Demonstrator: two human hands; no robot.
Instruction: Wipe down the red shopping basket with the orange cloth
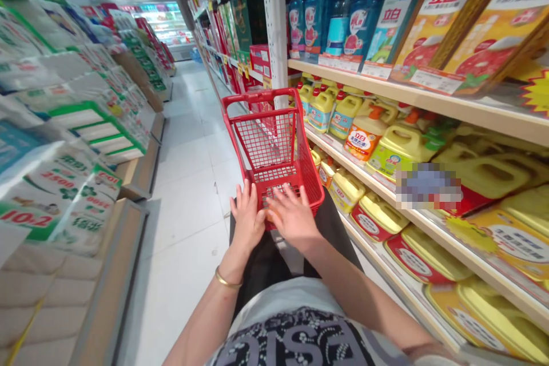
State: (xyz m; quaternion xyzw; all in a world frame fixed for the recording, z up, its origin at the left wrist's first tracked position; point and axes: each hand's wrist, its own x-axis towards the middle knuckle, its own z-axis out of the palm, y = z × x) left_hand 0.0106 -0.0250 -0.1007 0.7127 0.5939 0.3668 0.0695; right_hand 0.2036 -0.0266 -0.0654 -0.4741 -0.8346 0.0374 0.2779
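A red plastic shopping basket [315,168] with grid walls stands on the floor in front of my knees, its handle [261,95] raised at the far end. Nothing shows inside it apart from its own slatted surfaces. My left hand [247,214], with a gold bangle on the wrist, is at the basket's near left corner, fingers spread. Over the near edge is my right hand [294,214], palm down with its fingers apart. Neither hand holds anything. Whether the fingertips touch the basket, I cannot tell.
To the right, shelves [412,103] carry blue pump bottles [358,17] and rows of yellow detergent jugs [390,151]. Packs of tissue paper [64,194] are stacked on the left. A white tiled aisle [184,126] runs ahead between them.
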